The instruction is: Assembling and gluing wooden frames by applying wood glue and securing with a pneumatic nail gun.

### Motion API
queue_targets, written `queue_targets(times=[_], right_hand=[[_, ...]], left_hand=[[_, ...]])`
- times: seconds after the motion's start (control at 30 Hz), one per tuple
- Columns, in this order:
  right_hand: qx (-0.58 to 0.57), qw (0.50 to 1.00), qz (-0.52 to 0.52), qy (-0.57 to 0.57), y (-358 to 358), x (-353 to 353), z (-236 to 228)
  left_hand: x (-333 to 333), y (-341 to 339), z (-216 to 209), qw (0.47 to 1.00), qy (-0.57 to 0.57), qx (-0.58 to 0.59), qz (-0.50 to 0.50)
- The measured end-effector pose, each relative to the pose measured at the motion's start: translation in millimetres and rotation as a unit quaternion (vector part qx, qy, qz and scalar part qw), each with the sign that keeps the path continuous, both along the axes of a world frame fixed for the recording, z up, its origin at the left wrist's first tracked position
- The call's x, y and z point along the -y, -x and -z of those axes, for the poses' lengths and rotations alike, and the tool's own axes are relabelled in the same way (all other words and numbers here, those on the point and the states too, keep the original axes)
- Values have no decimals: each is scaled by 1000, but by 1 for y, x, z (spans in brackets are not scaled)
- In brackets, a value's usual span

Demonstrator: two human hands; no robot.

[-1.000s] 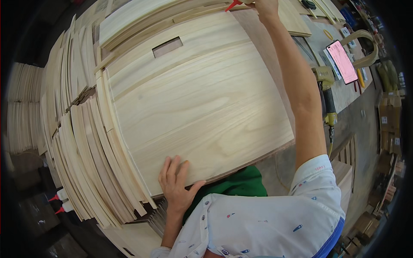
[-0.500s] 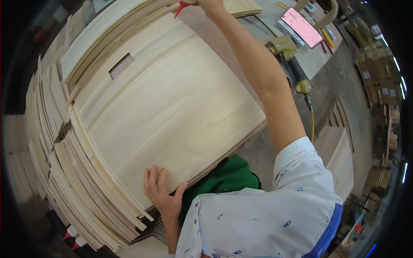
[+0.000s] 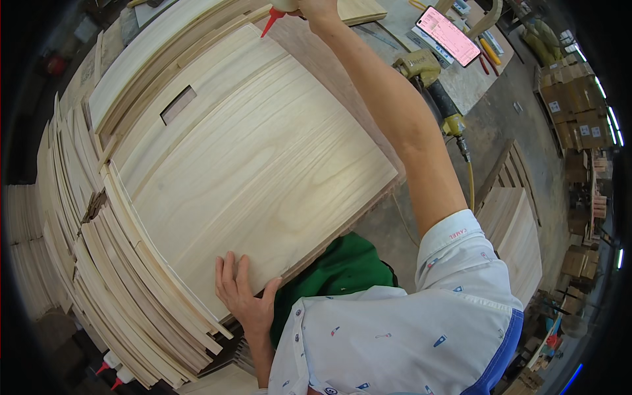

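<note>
Wooden panel (image 3: 263, 171), pale and wide, lay flat in the middle of the view, its near edge just beside a green cloth (image 3: 332, 270) at the person's front. On its near left corner rested the left hand (image 3: 245, 293), with the fingers lightly spread over the top surface and the thumb held apart from them. Along the left side of the panel ran a thin white line (image 3: 153, 240), and beyond this side many long wooden strips (image 3: 131, 289) stood stacked closely together. Farther up, a rectangular cutout (image 3: 178, 105) showed in the panel. Near the far corner, the right hand (image 3: 316, 8) was gripping a squeeze bottle (image 3: 284, 5), whose red nozzle (image 3: 268, 23) pointed downward; whether the tip touched the wood, I could not tell. As the upper edge cut this hand, the placing of each finger was also not clear. To the right of that forearm were an air tool (image 3: 421, 64) with a dark handle, a grey worktable (image 3: 469, 87) and a phone (image 3: 449, 36) with a pink screen. Farthest away, at the right, cardboard boxes (image 3: 573, 99) were piled.
</note>
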State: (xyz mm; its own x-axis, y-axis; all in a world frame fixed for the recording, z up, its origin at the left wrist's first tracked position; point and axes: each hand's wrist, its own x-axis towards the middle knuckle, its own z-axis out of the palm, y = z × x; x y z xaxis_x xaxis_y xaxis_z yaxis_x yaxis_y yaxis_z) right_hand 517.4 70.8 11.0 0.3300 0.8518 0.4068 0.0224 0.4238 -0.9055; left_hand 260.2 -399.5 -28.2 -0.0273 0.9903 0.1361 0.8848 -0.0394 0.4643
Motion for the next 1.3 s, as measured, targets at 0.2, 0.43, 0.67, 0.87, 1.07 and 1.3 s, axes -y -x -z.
queue_targets(times=[0.2,0.43,0.67,0.87,1.07,1.3], right_hand=[[-41,999,-28,13,4,2,2],[-48,996,-42,57,-12,2,4],[-47,996,-61,46,-1,5,6],[-8,999,-6,43,-7,0,13],[-22,997,-61,44,-21,31,7],[4,999,-31,9,-37,71,7]], left_hand=[[1,1,0,1000,-1,-2,-5],[-2,1,0,1000,4,8,-3],[1,3,0,1000,6,-7,-4],[0,2,-1,1000,3,-9,-7],[-1,2,0,1000,-6,-11,-7],[1,2,2,1000,-18,-21,-2]])
